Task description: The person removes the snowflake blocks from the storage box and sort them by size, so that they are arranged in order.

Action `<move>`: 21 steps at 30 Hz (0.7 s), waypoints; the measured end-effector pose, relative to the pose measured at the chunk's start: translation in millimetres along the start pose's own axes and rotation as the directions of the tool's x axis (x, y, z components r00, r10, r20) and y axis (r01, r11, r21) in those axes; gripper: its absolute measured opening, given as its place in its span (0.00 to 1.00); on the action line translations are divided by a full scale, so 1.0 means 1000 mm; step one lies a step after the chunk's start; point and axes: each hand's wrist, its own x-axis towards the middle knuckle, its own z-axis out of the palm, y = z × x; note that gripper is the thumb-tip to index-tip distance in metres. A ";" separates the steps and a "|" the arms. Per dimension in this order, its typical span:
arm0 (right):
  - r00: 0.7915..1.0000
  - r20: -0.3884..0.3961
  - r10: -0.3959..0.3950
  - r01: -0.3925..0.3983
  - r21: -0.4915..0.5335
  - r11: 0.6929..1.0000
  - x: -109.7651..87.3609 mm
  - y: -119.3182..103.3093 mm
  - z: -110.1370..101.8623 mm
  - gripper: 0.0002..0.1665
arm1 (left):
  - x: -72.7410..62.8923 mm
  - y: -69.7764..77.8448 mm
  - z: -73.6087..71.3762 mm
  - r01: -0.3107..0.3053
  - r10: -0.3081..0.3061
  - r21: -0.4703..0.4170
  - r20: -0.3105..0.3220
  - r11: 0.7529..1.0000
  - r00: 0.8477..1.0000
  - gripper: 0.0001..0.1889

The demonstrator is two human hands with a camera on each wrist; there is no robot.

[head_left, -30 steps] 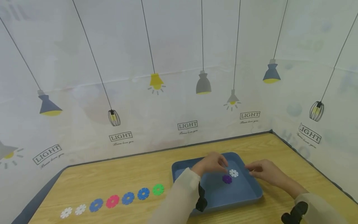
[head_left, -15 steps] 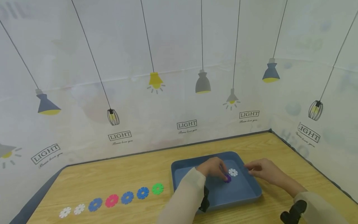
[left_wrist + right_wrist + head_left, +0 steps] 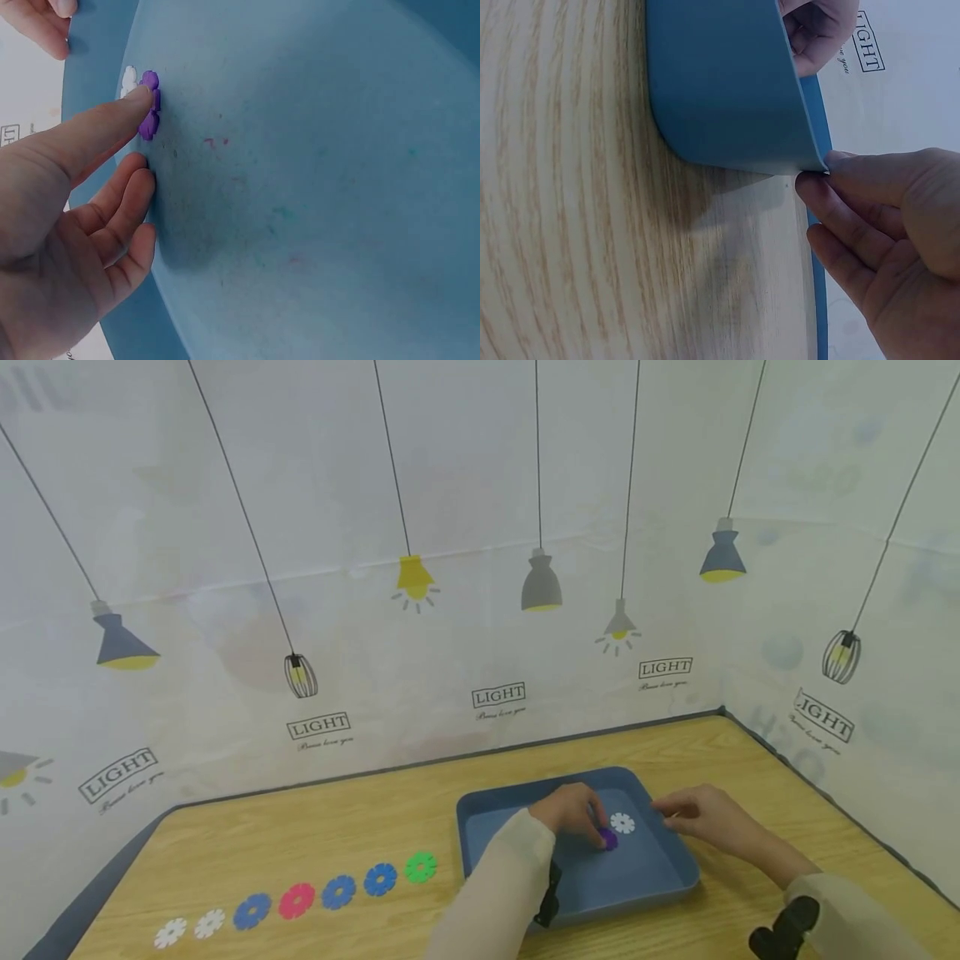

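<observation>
My left hand (image 3: pixel 573 810) reaches into the blue tray (image 3: pixel 652 881), pinching a purple snowflake building disc (image 3: pixel 611 839) at its left edge. In the left wrist view, its thumb lies against the purple disc (image 3: pixel 149 124); the index finger is hidden behind the thumb, and the other fingers hang loosely curled. Just beyond it in the tray lies a white snowflake disc (image 3: pixel 622 823). My right hand (image 3: pixel 712 818) holds the tray's right rim; in the right wrist view, thumb and forefinger pinch the rim of the tray (image 3: pixel 727 90) from both sides.
Left of the tray, a row of snowflake discs lies on the wooden table (image 3: pixel 300 827): two white, several blue, a pink disc (image 3: pixel 297 901) and, nearest the tray, a green disc (image 3: pixel 421 867). A wall covering (image 3: pixel 420 677) printed with lamps stands behind the table.
My left hand has lowered and shifted right inside the tray, from above the purple disc to a pinch at its edge. My right hand stays at the tray rim.
</observation>
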 end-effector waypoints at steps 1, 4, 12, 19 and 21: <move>1.000 0.000 0.000 0.000 0.002 1.000 0.000 0.000 0.000 0.19 | 0.000 0.000 0.000 -0.001 0.001 0.005 -0.001 1.000 1.000 0.10; 1.000 0.000 -0.001 0.001 0.003 1.000 0.000 0.001 0.000 0.19 | 0.001 -0.001 0.001 -0.006 0.006 0.026 -0.004 1.000 1.000 0.10; 1.000 0.007 0.004 -0.004 0.012 1.000 0.001 0.002 0.000 0.20 | 0.000 -0.002 0.001 -0.011 0.012 0.039 -0.004 0.999 1.000 0.11; 1.000 0.009 0.014 -0.014 0.029 0.999 0.000 0.002 0.000 0.20 | 0.002 -0.002 0.001 -0.022 0.021 0.048 0.012 0.999 1.000 0.10; 1.000 0.005 0.014 -0.014 0.024 1.000 0.000 0.002 0.000 0.20 | 0.002 -0.001 0.000 -0.026 0.026 0.027 0.019 0.999 0.999 0.09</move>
